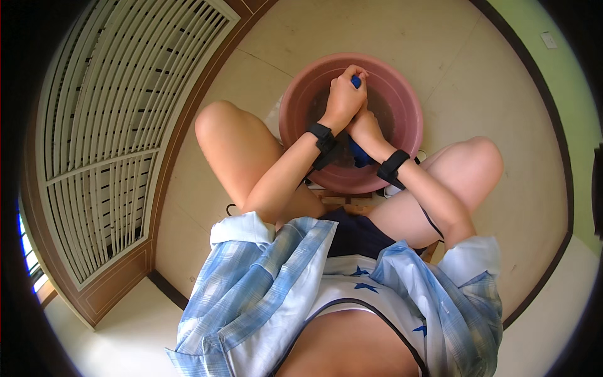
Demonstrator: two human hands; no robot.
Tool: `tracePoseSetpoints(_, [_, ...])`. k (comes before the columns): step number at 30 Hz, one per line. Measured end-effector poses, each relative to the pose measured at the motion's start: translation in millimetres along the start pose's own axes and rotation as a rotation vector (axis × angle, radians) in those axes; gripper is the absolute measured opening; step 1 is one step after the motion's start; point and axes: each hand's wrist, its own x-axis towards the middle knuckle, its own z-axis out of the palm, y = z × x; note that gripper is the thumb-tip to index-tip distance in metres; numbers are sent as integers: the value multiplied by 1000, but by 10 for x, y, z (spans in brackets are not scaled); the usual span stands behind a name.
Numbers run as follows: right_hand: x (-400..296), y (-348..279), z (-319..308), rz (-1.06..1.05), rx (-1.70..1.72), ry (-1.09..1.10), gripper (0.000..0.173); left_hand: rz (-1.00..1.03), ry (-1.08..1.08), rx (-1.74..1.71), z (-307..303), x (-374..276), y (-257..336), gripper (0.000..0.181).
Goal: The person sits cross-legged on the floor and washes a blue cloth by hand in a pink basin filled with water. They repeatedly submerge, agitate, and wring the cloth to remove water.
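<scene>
Over a pink plastic basin (409, 118) both my hands are pressed together around a dark blue cloth (361, 155). My left hand (346, 96) is uppermost, its fist closed on the cloth, with a small blue bit showing at the fingers. Just below it my right hand (366, 126) grips the same cloth, its fingers mostly hidden. From beneath the right hand the cloth hangs down towards the near side of the basin. Dark, murky water (322, 109) lies in the basin's bottom. Each wrist carries a black strap.
The basin stands on a beige floor (452, 56) between my bent knees. Part of a wooden stool (346, 200) shows below me. A slatted, brown-framed white door or panel (127, 94) rises at left. At right is a green wall (523, 28) with a dark skirting board (541, 80).
</scene>
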Motion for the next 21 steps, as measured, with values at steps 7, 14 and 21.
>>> tracePoseSetpoints(7, [-136, -451, -271, -305, -78, 183, 51, -370, 2, -516, -374, 200, 402, 13])
tracePoseSetpoints(14, [1, -460, -461, -173, 503, -132, 36, -789, -294, -818, -685, 508, 395, 41])
tracePoseSetpoints(21, [-207, -770, -791, 62, 1230, -977, 50, -227, -939, -1580, -782, 521, 205, 84])
